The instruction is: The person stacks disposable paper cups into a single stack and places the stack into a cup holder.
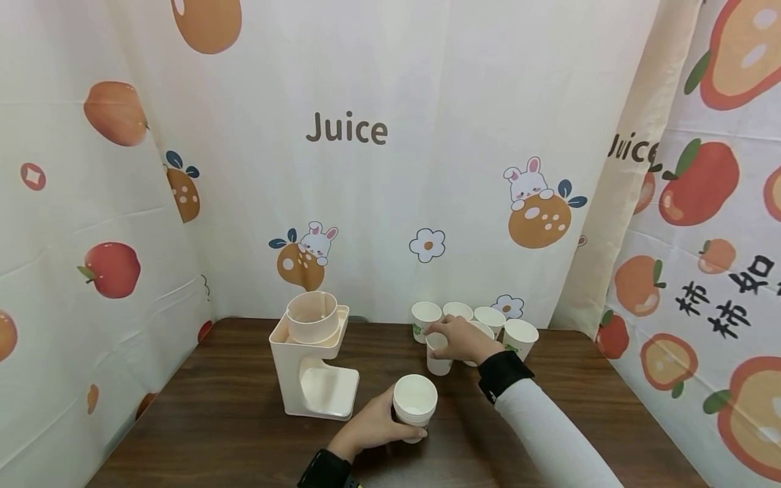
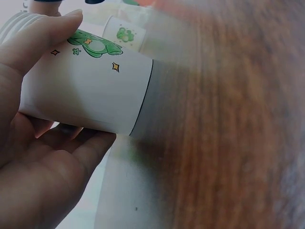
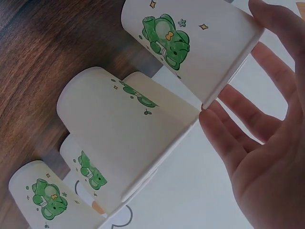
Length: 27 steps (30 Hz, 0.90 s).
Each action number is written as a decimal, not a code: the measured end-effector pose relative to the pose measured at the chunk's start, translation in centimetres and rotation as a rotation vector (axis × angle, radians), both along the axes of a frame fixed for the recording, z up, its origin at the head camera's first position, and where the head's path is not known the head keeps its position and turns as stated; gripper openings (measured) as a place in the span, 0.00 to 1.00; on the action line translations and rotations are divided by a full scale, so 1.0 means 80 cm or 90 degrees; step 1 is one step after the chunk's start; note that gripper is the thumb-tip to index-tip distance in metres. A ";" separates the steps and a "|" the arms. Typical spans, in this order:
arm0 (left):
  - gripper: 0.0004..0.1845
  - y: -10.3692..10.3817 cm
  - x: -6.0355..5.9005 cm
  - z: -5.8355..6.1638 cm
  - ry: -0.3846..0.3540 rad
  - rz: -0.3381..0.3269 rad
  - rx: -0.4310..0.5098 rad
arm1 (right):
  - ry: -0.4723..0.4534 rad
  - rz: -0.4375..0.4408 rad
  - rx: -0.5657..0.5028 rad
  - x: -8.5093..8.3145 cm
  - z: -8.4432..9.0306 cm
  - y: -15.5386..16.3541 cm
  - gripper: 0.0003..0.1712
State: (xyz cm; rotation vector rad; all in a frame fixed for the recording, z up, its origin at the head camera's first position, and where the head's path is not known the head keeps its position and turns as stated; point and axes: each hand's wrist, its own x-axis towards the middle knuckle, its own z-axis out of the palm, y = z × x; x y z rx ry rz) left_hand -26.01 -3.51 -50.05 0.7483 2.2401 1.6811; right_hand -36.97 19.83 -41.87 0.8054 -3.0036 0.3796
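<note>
Paper cup (image 1: pixel 415 400) gripped in left hand (image 1: pixel 372 427); right hand (image 1: pixel 466 341) holds second cup (image 1: pixel 436 358).

I read "Juice" in brown letters on the curtain (image 1: pixel 390 169), upper centre of my head view, and again, partly cut off, at right. Black Chinese characters, 柿 柿 如, stand at far right.

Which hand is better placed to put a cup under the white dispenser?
Left, probably. The left hand already grips a cup beside the dispenser; the right hand is farther away.
</note>
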 end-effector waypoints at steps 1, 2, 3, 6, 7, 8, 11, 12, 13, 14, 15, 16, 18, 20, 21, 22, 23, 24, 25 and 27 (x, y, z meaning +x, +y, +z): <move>0.45 0.000 0.000 0.000 0.002 0.001 -0.001 | -0.001 0.001 0.001 0.001 0.001 0.000 0.25; 0.45 0.000 0.000 0.000 0.002 0.002 -0.003 | -0.002 0.002 0.002 0.001 0.001 -0.001 0.24; 0.45 -0.001 0.000 0.001 0.003 0.002 -0.004 | -0.004 0.002 0.004 0.002 0.002 -0.001 0.24; 0.45 -0.001 -0.001 0.001 0.006 0.002 -0.006 | -0.007 -0.002 0.007 0.003 0.003 -0.002 0.24; 0.45 -0.001 -0.001 0.001 0.007 0.002 -0.008 | -0.009 -0.003 0.008 0.004 0.003 -0.002 0.24; 0.45 -0.001 -0.001 0.001 0.006 0.001 -0.008 | -0.012 -0.003 0.007 0.004 0.003 -0.002 0.24; 0.45 -0.002 0.000 0.001 0.006 0.000 -0.008 | -0.022 -0.001 0.005 0.006 0.003 -0.003 0.24; 0.45 -0.002 0.001 0.001 0.006 0.001 -0.008 | -0.025 0.000 0.002 0.007 0.003 -0.003 0.25; 0.45 -0.001 0.001 0.000 0.005 0.001 -0.007 | -0.028 0.000 0.000 0.008 0.003 -0.003 0.25; 0.45 -0.001 0.001 0.000 0.004 0.001 -0.006 | -0.030 0.000 -0.002 0.008 0.003 -0.003 0.25; 0.45 -0.001 0.001 -0.001 0.003 0.002 -0.005 | -0.033 0.000 -0.003 0.009 0.003 -0.003 0.25; 0.45 -0.001 0.002 -0.001 0.002 0.001 -0.005 | -0.036 0.000 -0.005 0.010 0.002 -0.003 0.25; 0.45 -0.001 0.002 -0.002 -0.001 0.000 -0.005 | -0.041 0.001 -0.008 0.011 0.002 -0.003 0.25; 0.45 -0.001 0.003 -0.003 -0.004 -0.002 -0.006 | -0.043 0.004 -0.008 0.012 0.001 -0.002 0.25; 0.45 -0.001 0.003 -0.003 -0.005 -0.002 -0.007 | -0.041 0.006 -0.007 0.012 0.001 -0.002 0.25; 0.45 -0.001 0.003 -0.003 -0.008 -0.001 -0.007 | -0.038 0.006 -0.006 0.013 0.001 -0.002 0.25; 0.46 -0.001 0.002 -0.003 -0.008 0.000 -0.008 | -0.035 0.008 -0.004 0.013 0.001 -0.001 0.25; 0.46 -0.001 0.002 -0.003 -0.008 0.002 -0.010 | -0.032 0.008 -0.002 0.014 0.002 -0.001 0.25; 0.46 -0.001 0.002 -0.002 -0.010 0.003 -0.011 | -0.031 0.009 -0.003 0.014 0.002 -0.001 0.25; 0.46 -0.002 0.002 -0.001 -0.011 0.004 -0.012 | -0.029 0.011 -0.005 0.016 0.005 -0.001 0.25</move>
